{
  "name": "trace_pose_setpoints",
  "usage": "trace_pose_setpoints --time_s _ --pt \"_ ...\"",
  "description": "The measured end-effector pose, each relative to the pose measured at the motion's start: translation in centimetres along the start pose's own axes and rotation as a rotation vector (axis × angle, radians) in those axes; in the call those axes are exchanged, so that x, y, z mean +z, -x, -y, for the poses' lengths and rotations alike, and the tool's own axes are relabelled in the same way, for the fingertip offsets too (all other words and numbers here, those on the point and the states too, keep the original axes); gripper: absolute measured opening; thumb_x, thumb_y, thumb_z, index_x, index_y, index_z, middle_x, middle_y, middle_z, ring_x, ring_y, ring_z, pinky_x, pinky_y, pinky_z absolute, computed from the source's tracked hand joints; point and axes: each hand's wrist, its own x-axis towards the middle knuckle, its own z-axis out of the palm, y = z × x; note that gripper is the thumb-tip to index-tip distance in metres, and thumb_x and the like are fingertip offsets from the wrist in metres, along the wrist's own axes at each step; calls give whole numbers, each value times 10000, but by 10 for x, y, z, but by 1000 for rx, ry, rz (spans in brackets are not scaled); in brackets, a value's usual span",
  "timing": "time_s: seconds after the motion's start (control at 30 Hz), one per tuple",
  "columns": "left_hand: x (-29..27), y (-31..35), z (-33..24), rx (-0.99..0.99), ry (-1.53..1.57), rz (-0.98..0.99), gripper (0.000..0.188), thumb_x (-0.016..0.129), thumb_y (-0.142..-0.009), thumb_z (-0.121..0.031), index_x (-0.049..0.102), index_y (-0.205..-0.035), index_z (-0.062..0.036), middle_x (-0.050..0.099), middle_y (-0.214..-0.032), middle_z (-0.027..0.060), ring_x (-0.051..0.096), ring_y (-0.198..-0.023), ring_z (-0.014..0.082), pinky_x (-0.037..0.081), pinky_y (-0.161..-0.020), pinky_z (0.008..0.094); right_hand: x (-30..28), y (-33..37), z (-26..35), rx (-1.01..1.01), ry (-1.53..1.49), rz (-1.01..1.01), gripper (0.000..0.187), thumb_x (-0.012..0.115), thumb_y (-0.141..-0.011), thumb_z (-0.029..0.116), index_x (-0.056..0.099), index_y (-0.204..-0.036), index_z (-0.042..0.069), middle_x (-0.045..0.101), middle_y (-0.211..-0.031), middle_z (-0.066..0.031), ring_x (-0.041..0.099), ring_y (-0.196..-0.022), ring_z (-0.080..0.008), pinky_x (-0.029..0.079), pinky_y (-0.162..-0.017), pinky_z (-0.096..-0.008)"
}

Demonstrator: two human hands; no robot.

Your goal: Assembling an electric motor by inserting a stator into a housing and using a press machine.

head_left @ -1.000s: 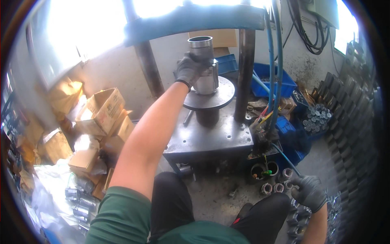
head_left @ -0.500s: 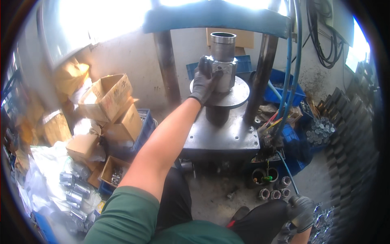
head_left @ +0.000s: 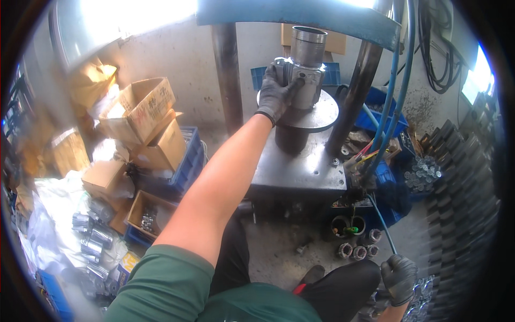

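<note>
A grey metal housing (head_left: pixel 307 88) stands upright on the round steel plate (head_left: pixel 324 117) of a press. A darker metal cylinder (head_left: pixel 308 48) with an open, shiny rim rises from its top. My left hand (head_left: pixel 278 92), in a dark glove, grips the housing from its left side, thumb across the front; the other fingertips are partly hidden. Low on the right, my gloved right hand (head_left: pixel 399 276) is closed around the end of a thin blue lever rod (head_left: pixel 383 224). The rod runs up to the side of the press.
A blue crossbeam (head_left: pixel 300 20) spans the press above the cylinder, between two steel columns (head_left: pixel 228 75). Blue hoses (head_left: pixel 401 96) hang at right. Cardboard boxes (head_left: pixel 142 110) and shiny metal parts (head_left: pixel 96 239) crowd the left. Several ring-shaped parts (head_left: pixel 358 250) lie on the floor.
The whole view has shifted slightly, so the press sits farther right and higher in the picture. Both hands keep their holds, the left on the housing and the right on the lever rod.
</note>
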Motion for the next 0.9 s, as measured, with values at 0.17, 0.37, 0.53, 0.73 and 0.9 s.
trace_pose_setpoints --time_s 0.17,0.37,0.53,0.73,0.9 --pt "3 6 -7 -23 21 -15 1148 907 -741 -471 317 -1552 88 495 -1515 247 519 -1401 316 421 -1173 356 3 2 -10 7 5 13 148 709 -745 87 607 -681 2 582 -667 -228 589 -603 -411 450 -582 -482" --pt "3 1 1 29 -6 -15 1138 896 -773 -466 275 -1571 55 581 -1386 217 634 -1237 276 554 -1018 351 7 1 -19 31 31 53 161 718 -747 87 600 -674 4 570 -655 -223 574 -589 -409 444 -575 -478" --pt "-1 -2 2 38 -28 -17 1142 891 -770 -479 277 -1565 64 584 -1387 222 638 -1236 283 539 -1035 355 9 1 -22 11 -12 25 173 720 -743 65 585 -660 -4 544 -638 -222 552 -561 -389 429 -558 -460" --pt "-3 5 -9 -10 -66 -11 1148 889 -763 -503 288 -1561 62 591 -1382 226 633 -1250 288 524 -1051 359 6 -1 -20 22 -25 31 180 721 -740 51 575 -654 -10 529 -629 -220 536 -551 -382 424 -555 -454" --pt "-3 5 -10 1 -64 -26 1125 892 -758 -516 319 -1546 45 600 -1371 224 639 -1239 287 523 -1050 361 5 -3 -21 -15 -13 35 173 715 -746 44 573 -663 -11 530 -634 -222 537 -559 -384 426 -561 -458"
